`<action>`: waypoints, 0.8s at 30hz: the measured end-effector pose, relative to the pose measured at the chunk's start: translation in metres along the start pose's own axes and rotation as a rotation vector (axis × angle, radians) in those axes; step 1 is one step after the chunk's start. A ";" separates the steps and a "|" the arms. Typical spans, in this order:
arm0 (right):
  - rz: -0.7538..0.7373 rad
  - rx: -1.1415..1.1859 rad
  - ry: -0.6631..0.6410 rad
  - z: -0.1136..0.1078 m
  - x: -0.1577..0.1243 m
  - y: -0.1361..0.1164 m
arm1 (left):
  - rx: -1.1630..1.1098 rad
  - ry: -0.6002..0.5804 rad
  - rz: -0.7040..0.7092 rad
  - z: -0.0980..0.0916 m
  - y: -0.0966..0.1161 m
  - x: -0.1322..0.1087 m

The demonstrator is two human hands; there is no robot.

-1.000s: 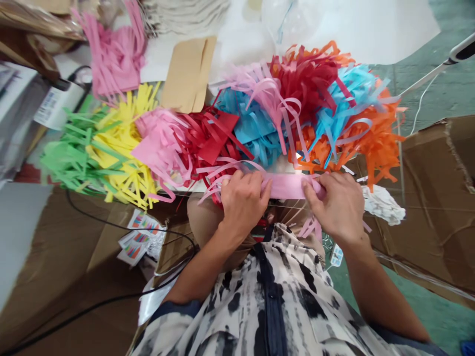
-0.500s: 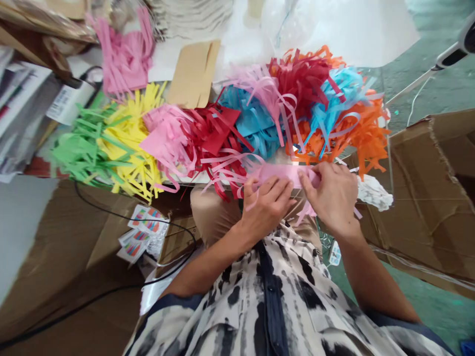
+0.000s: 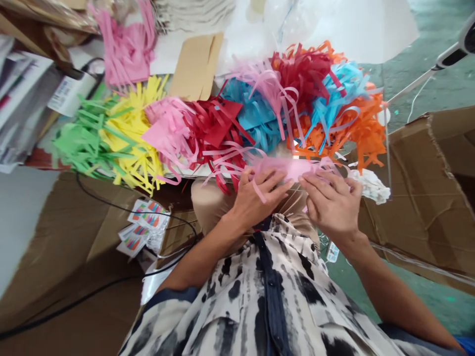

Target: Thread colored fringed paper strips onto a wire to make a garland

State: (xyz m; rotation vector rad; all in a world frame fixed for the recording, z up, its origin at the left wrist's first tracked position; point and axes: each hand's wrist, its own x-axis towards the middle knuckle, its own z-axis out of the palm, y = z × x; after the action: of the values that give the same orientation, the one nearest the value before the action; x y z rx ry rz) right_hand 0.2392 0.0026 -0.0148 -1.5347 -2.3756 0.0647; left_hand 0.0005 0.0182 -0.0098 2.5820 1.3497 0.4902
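My left hand (image 3: 256, 195) and my right hand (image 3: 330, 200) meet over a strip of pale pink fringed paper (image 3: 293, 167) at the near edge of the table. Both pinch and press it, fingers curled on its solid band, while its thin cut strands trail to the left over my left hand. Just behind it lie heaps of cut paper fringe: red (image 3: 215, 128), blue (image 3: 256, 116), orange (image 3: 367, 128), pink (image 3: 166, 131), yellow (image 3: 133, 133) and green (image 3: 81, 143).
A tan envelope (image 3: 196, 66) and white sheets (image 3: 352, 24) lie at the back of the table. Torn cardboard (image 3: 426, 188) stands at the right, brown board (image 3: 55, 257) with a black cable (image 3: 111, 291) at the left. Small printed packets (image 3: 143, 227) lie below the table edge. A crumpled white scrap (image 3: 369, 185) lies beside my right hand.
My left hand slid right along the pink strip until it came close to my right hand. The right hand's fingers shifted from a tight pinch to lying flatter on the strip.
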 end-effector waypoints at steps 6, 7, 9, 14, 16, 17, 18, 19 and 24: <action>-0.060 -0.085 0.013 -0.004 0.003 0.008 | -0.042 0.156 -0.119 -0.041 -0.061 -0.019; -0.089 -0.103 0.060 -0.003 0.003 0.009 | -0.040 0.202 -0.150 -0.048 -0.070 -0.021; -0.139 -0.126 0.172 0.000 0.003 0.011 | 0.005 0.352 -0.212 -0.060 -0.079 -0.022; -0.192 -0.144 0.265 0.002 -0.001 0.012 | 0.215 0.744 -0.181 -0.061 -0.043 -0.013; -0.203 -0.166 0.292 0.000 -0.003 0.012 | 0.119 0.696 -0.011 -0.048 -0.019 -0.007; -0.207 -0.180 0.299 0.000 -0.003 0.012 | 0.033 0.553 0.113 -0.039 -0.009 -0.004; -0.209 -0.193 0.301 0.000 -0.004 0.012 | -0.010 0.413 0.219 -0.029 -0.002 -0.001; -0.209 -0.204 0.296 0.000 -0.004 0.013 | -0.011 0.319 0.273 -0.019 0.002 0.001; -0.174 -0.152 0.236 -0.005 -0.001 0.018 | 0.023 0.218 0.185 0.010 -0.006 0.001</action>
State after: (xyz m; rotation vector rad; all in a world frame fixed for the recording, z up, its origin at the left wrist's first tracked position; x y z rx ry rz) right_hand 0.2567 0.0087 -0.0143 -1.3081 -2.3554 -0.3245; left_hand 0.0001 0.0225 -0.0213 2.7531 1.1872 0.8122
